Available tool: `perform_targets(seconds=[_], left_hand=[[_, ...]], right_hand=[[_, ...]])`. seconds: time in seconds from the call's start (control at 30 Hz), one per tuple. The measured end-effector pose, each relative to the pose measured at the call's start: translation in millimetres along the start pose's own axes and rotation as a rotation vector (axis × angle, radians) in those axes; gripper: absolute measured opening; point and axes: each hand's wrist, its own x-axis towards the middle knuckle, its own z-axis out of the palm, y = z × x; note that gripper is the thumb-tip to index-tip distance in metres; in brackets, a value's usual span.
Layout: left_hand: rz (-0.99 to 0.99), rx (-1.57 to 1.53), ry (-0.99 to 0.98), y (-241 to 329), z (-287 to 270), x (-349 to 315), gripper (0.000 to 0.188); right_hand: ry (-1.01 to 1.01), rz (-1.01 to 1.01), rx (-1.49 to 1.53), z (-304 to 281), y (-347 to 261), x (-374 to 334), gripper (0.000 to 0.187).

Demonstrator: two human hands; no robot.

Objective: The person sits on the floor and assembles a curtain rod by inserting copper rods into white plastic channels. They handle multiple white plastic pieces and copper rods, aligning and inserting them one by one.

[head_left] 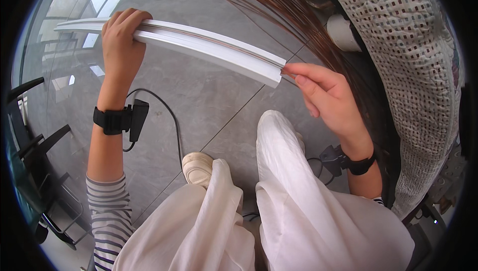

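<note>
"What's going on here?"

"Bare hands hold a long white channel (pixel 209 52) above the gray tiled floor (pixel 219 102). The left hand (pixel 122 44) is clamped around it, the channel's far end reaching toward the floor's left edge."

"And the other one?"

"Well apart from the first, the right hand (pixel 331 96) meets the channel's near end, thumb and index finger close together. Whether they pinch anything, I cannot tell from here."

"Which step would you call it?"

"Working a thin copper-coloured strip (pixel 244 50) along the groove, I judge. The next move calls for a steady left grip and right fingertips lined up with the channel's mouth; a skewed end could snag."

"Any containers?"

"Only the channel serves as one: its open groove cradles the strip. A white cylinder (pixel 343 33) shows toward the floor's right edge; its contents, if any, are out of sight."

"And alongside?"

"Brown rods (pixel 284 4) in a loose bundle, between channel and patterned cloth (pixel 398 47)."
</note>
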Motion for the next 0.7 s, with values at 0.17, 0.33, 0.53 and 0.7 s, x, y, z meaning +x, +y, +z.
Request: perform_targets(seconds=[0.17,0.33,0.53,0.7], left_hand=[[0.008,0.021,0.016,-1.7,1.0,2.9,0.028],[0.007,0.034,0.024,-1.3,2.8,2.1,0.028],[0.0,0.034,0.02,-0.7,4.6,1.9,0.027],[-0.006,0.03,0.026,0.1,9.0,-1.6,0.027]], right_hand=[[0.001,0.038,0.002,-1.4,-1.8,2.8,0.027],[-0.01,0.031,0.017,-3.3,0.9,3.3,0.028],[0.007,0.031,-0.012,-2.7,-0.2,4.5,0.026],[0.016,0.04,-0.048,-3.3,-4.5,4.4,0.024]])
